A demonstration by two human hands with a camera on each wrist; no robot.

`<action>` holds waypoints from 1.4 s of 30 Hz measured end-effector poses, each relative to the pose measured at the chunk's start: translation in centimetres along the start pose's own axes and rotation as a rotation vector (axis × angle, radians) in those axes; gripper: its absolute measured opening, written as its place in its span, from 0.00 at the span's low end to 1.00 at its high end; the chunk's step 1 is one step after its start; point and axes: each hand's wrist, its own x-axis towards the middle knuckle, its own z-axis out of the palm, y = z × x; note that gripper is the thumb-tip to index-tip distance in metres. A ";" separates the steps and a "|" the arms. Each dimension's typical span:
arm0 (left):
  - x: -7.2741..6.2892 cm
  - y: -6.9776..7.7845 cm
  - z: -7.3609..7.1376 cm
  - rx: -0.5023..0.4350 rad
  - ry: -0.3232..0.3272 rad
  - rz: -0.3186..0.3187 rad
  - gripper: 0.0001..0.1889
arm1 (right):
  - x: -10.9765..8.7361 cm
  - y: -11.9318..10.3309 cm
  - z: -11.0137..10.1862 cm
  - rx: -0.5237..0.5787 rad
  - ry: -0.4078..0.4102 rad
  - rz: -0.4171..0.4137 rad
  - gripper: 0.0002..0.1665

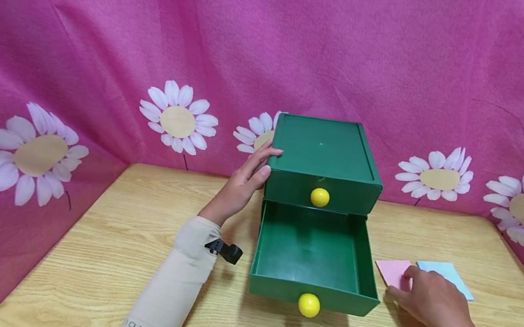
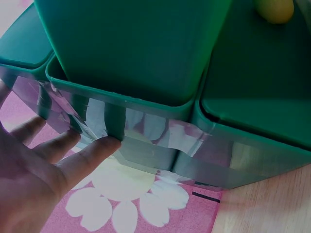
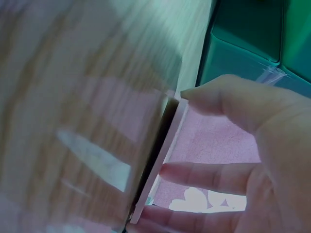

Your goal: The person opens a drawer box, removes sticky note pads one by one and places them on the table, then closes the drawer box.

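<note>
A green drawer box (image 1: 322, 147) stands on the table with two yellow-knobbed drawers. Its upper drawer (image 1: 289, 188) is closed, while the lower drawer (image 1: 310, 247) is pulled out with nothing inside. My left hand (image 1: 240, 185) rests against the box's upper left side, fingers extended. Right of the lower drawer, my right hand (image 1: 436, 302) grips the edges of a pink sticky note pad (image 1: 390, 268) between thumb and fingers. In the right wrist view the pad (image 3: 167, 145) shows nearly edge-on. A light blue pad (image 1: 451, 275) lies just behind that hand.
The wooden table (image 1: 126, 256) extends on both sides of the box. Behind it hangs a magenta cloth (image 1: 269, 46) printed with white daisies. The lower drawer's yellow knob (image 1: 309, 305) juts toward the front.
</note>
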 end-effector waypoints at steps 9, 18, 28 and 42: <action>0.0 0.0 0.0 0.001 0.002 0.009 0.22 | -0.2 0.0 0.3 -0.004 0.017 -0.014 0.20; 0.7 -3.5 -0.1 0.004 0.016 0.032 0.22 | -0.3 0.0 0.3 -0.009 0.005 -0.013 0.18; 0.7 -3.4 0.0 -0.003 0.015 0.020 0.21 | -0.5 0.1 0.3 0.000 0.016 -0.014 0.17; 0.1 0.0 0.1 -0.008 0.005 0.023 0.22 | -0.5 -0.1 -0.1 -0.002 0.013 -0.006 0.20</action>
